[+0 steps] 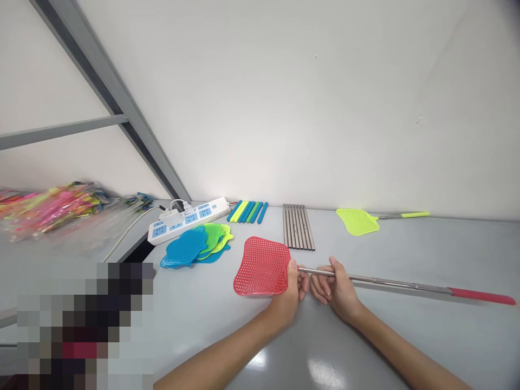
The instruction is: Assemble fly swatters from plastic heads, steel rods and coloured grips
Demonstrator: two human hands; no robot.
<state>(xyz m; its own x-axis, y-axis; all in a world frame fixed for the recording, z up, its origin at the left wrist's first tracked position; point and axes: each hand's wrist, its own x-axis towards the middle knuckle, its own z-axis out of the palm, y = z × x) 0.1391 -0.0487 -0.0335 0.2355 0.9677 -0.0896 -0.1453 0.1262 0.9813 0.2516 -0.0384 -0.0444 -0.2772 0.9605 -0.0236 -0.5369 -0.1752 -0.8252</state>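
A fly swatter [264, 267] with a red perforated head, a long extended metal rod and a red grip is held across the front of the table. My left hand [290, 287] is closed where the head meets the rod, thumb on top. Further right, my right hand [335, 287] has its fingers wrapped round the rod. The red grip end reaches out to the far right. Just behind lies a row of metal rods [298, 226], side by side.
Loose blue, green and yellow swatter heads [187, 246] lie left, before a white power strip [189, 219]. Coloured grips [247, 212] sit behind. A yellow swatter [359, 222] rests at the back right. Bagged colourful items [57, 211] are at far left, near a metal frame [109, 92].
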